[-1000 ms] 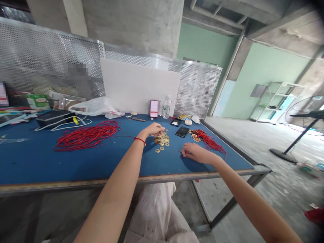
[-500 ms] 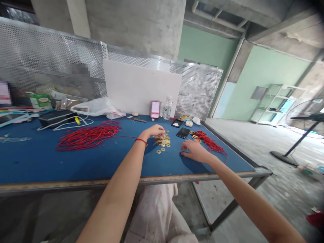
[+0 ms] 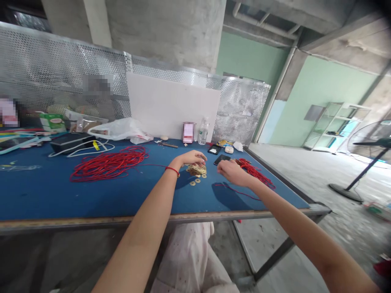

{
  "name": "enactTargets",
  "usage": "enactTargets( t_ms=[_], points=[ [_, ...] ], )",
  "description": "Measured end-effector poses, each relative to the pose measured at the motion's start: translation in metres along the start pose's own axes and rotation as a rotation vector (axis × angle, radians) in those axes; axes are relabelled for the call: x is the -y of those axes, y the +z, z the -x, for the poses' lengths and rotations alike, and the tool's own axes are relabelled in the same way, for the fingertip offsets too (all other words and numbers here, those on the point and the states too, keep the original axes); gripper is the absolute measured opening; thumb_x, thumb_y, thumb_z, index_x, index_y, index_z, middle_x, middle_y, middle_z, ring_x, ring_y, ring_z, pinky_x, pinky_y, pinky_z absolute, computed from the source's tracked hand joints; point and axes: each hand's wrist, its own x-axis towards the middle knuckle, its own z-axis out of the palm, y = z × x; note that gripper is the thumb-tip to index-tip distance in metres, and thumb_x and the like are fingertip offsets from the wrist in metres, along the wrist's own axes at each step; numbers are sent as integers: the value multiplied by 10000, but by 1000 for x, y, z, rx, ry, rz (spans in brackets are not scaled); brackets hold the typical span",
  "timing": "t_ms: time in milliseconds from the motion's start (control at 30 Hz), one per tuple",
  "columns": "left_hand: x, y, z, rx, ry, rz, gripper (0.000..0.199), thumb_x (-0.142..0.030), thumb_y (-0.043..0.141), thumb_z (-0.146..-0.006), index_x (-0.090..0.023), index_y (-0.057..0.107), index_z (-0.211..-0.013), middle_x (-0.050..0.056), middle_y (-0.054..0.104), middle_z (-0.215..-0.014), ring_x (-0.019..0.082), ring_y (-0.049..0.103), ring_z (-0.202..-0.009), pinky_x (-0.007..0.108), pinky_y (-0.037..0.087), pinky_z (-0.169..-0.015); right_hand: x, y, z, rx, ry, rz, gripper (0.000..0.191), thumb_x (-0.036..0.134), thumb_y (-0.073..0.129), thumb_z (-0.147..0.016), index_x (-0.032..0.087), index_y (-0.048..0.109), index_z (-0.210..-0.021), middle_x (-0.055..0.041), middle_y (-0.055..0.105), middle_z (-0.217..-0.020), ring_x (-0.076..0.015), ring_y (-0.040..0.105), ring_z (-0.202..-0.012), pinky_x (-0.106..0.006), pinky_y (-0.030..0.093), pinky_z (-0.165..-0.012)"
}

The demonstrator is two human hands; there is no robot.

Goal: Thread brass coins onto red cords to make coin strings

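Note:
My left hand (image 3: 193,158), a red cord round its wrist, reaches over a pile of brass-coloured coins (image 3: 198,171) with its fingers curled down; anything between the fingertips is too small to make out. To the right, my right hand (image 3: 231,171) is raised a little above the table, its fingers pressed together, and what they hold, if anything, cannot be seen. Below it a single red cord (image 3: 236,190) lies on the blue table (image 3: 122,199). A bundle of red cords (image 3: 258,174) lies just beyond the right hand, partly hidden by it.
A large heap of red cord (image 3: 110,165) spreads at the left. Behind it are a black box (image 3: 71,142) with a white cable and a plastic bag (image 3: 122,129). A bottle (image 3: 203,132), a propped phone (image 3: 188,132) and two dark phones stand or lie at the back.
My right hand has risen slightly off the table and its fingers have closed up. The single red cord now shows below it. My left hand has shifted slightly right over the coins.

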Motion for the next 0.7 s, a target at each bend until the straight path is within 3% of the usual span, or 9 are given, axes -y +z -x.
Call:
enactTargets(
  t_ms=[67, 133, 267, 433, 700],
  points=[
    [-2, 5, -2, 17, 33, 37, 408, -363, 731, -693, -145, 644, -1027, 111, 682, -1009, 218, 649, -895, 289, 471, -750, -6, -2, -12, -71, 35, -34, 233, 262, 385, -973, 149, 589, -982, -101, 654, -1018, -195, 571, -925, -301, 321, -790],
    [-2, 9, -4, 28, 65, 57, 428, -360, 725, -698, -151, 635, -1060, 109, 673, -1036, 211, 644, -901, 295, 471, -763, -9, -4, -22, -64, 39, -61, 233, 274, 390, -972, 153, 589, -988, -95, 658, -1028, -199, 572, -941, -299, 324, -782],
    [0, 12, -9, -6, 63, 57, 428, -334, 753, -664, -138, 639, -1027, 107, 676, -1002, 208, 648, -859, 302, 478, -757, -7, -5, -27, 94, -31, -83, 201, 224, 431, -943, 152, 616, -973, -100, 671, -1035, -210, 583, -958, -301, 343, -791],
    [-3, 12, -7, -107, -56, 145, 333, -297, 765, -656, -131, 634, -912, 92, 688, -894, 196, 653, -808, 283, 487, -723, -7, 5, -12, 351, -169, -174, 207, 166, 449, -899, 161, 655, -892, -82, 690, -968, -182, 601, -863, -273, 383, -765],
    [-7, 6, 2, -208, -48, 157, 322, -370, 733, -718, -126, 639, -906, 109, 690, -933, 200, 660, -816, 275, 492, -701, -12, 13, -5, 326, -188, -256, 206, 200, 462, -902, 164, 664, -890, -78, 678, -935, -174, 589, -813, -275, 395, -745]
  ],
)
